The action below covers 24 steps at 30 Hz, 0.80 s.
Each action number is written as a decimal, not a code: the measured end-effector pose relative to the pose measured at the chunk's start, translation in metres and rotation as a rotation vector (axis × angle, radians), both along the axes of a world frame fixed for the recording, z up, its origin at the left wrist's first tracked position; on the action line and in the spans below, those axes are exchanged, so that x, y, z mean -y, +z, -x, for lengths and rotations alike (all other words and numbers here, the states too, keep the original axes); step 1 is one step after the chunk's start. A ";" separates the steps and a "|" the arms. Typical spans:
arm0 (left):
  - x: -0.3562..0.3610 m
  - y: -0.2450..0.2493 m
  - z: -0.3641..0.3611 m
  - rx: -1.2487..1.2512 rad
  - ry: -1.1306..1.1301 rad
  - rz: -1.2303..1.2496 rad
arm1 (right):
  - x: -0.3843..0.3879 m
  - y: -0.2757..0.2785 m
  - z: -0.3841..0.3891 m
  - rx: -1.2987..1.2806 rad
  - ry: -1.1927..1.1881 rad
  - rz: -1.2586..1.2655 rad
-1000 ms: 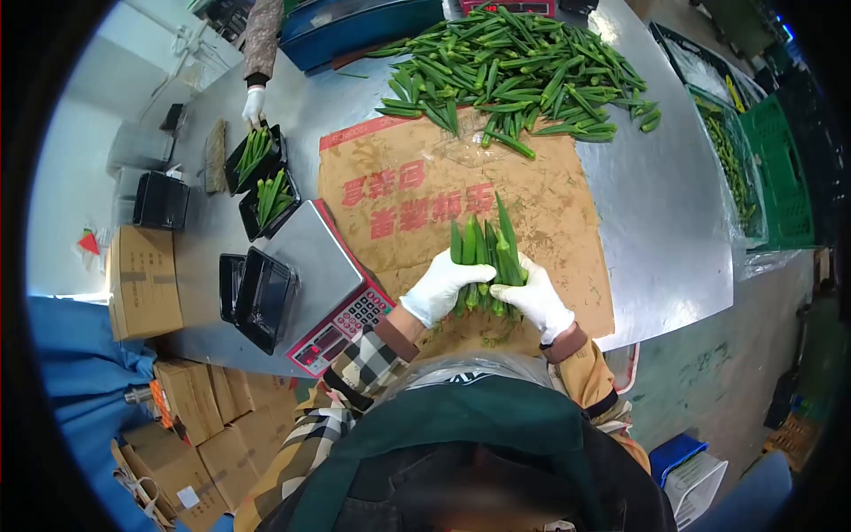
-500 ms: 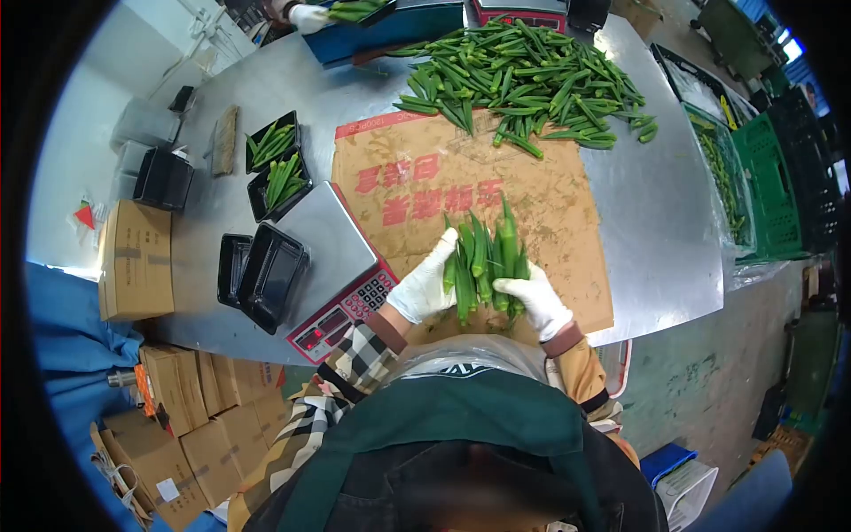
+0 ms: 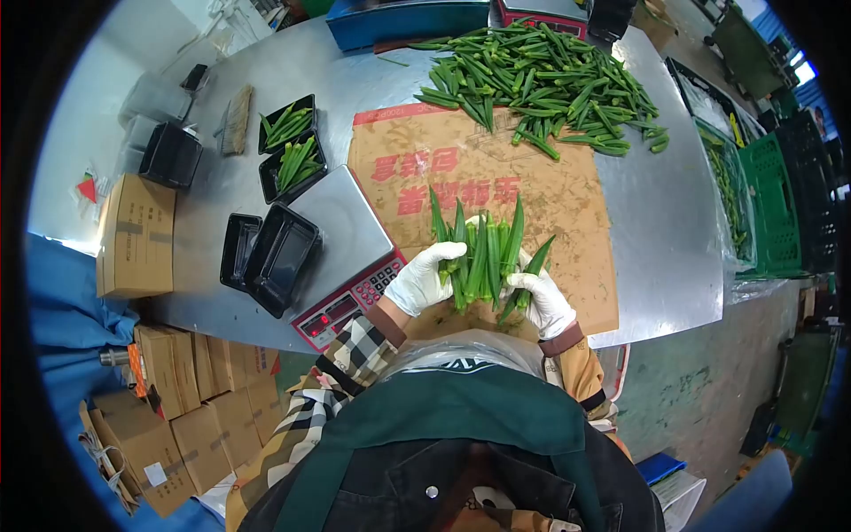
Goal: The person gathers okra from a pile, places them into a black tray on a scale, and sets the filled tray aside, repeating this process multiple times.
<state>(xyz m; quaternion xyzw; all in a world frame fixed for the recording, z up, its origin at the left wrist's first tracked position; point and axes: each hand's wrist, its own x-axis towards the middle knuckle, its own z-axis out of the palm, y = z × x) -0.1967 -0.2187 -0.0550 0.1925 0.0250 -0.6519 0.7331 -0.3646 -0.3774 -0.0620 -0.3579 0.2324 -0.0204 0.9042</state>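
Observation:
Between my two white-gloved hands is a bunch of okra (image 3: 480,262), its pods held roughly upright side by side over the cardboard sheet (image 3: 567,213). My left hand (image 3: 427,277) is closed round the bunch's left side. On the right, my right hand (image 3: 541,300) grips more pods, one of them leaning outward. A large pile of okra (image 3: 541,80) lies beyond, partly on the cardboard's far edge. To the left is a digital scale (image 3: 346,230) with a red keypad side, and a black tray (image 3: 282,257) rests tilted at its left edge.
Two black trays of okra (image 3: 292,146) stand behind the scale. A brush (image 3: 236,120) lies farther left on the metal table (image 3: 665,248). At the back are a blue box (image 3: 408,25) and another scale (image 3: 545,11). Green crates (image 3: 771,195) stand to the right; cardboard boxes (image 3: 137,235) are at left.
The okra in my hands has shifted and fanned out, with a pod now leaning out at the right. A gloved hand with a tray at the far side has left the view.

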 end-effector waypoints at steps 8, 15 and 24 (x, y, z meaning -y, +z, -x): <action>-0.013 0.002 -0.011 -0.021 0.028 0.056 | -0.007 -0.001 -0.019 -0.025 0.064 0.357; -0.012 -0.023 -0.005 0.136 -0.009 -0.064 | -0.030 0.026 -0.036 -0.083 0.093 0.651; -0.022 -0.019 -0.023 -0.166 0.159 0.157 | -0.041 0.039 -0.050 -0.078 0.096 0.786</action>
